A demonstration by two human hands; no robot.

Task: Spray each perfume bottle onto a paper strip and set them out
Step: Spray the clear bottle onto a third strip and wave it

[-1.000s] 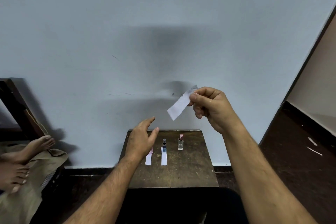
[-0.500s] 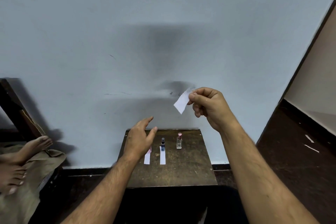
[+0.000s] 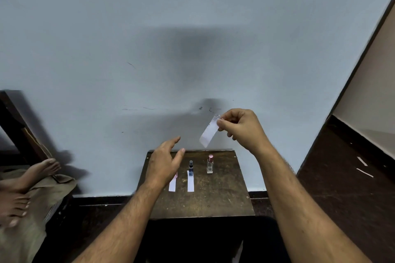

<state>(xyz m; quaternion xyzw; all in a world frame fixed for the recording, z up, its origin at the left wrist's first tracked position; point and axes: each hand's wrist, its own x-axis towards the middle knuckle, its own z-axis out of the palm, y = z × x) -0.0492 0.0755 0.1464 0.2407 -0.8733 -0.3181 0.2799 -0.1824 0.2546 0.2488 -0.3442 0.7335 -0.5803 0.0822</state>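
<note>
A small dark wooden table (image 3: 213, 198) stands against a pale blue wall (image 3: 149, 38). The right hand (image 3: 241, 128) is raised above the table, pinching the top end of a paper strip (image 3: 209, 131), which hangs tilted in the air. The left hand (image 3: 164, 164) hovers lower, fingers relaxed and holding nothing. Just right of it stand a dark bottle (image 3: 190, 167) and a pink-capped clear bottle (image 3: 210, 164). Two white strips (image 3: 190, 183) lie flat below the left hand.

Both forearms bare and hairy, no sleeves; left hand (image 3: 163, 165) and right hand (image 3: 242, 128) ungloved, ringless.
</note>
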